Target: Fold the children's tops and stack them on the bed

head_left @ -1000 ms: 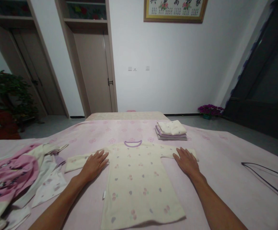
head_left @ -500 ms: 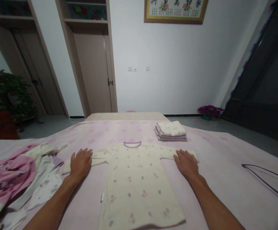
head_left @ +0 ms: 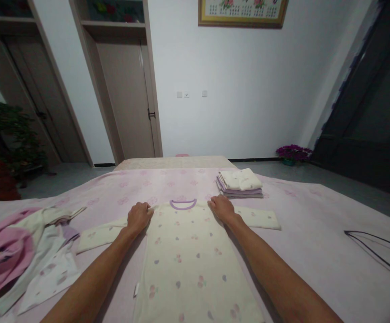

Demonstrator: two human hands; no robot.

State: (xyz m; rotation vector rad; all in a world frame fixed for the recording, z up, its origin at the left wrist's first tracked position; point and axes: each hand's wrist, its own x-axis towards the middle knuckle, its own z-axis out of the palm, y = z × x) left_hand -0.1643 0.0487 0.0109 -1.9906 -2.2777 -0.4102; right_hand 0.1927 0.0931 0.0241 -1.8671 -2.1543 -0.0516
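Observation:
A cream long-sleeved shirt [head_left: 188, 251] with a purple neckband and small heart and cherry prints lies spread flat, its collar pointing away from me. At its left shoulder edge, my left hand [head_left: 139, 217] is closed on the fabric with fingers curled. My right hand [head_left: 222, 208] pinches the opposite shoulder, beside the collar. Both sleeves reach outward past my hands onto the sheet. A small white tag sticks out from the shirt's left side seam.
A pink patterned sheet [head_left: 309, 264] covers the surface. Loose clothes [head_left: 30, 260] are heaped at the left. A folded stack of clothes [head_left: 240, 183] sits beyond my right hand. At the right edge lies a thin black wire loop [head_left: 373, 253].
Both hands have moved inward from the sleeves to the shoulders of the shirt. Their fingers, flat before, are now closed on the fabric. The view has shifted slightly.

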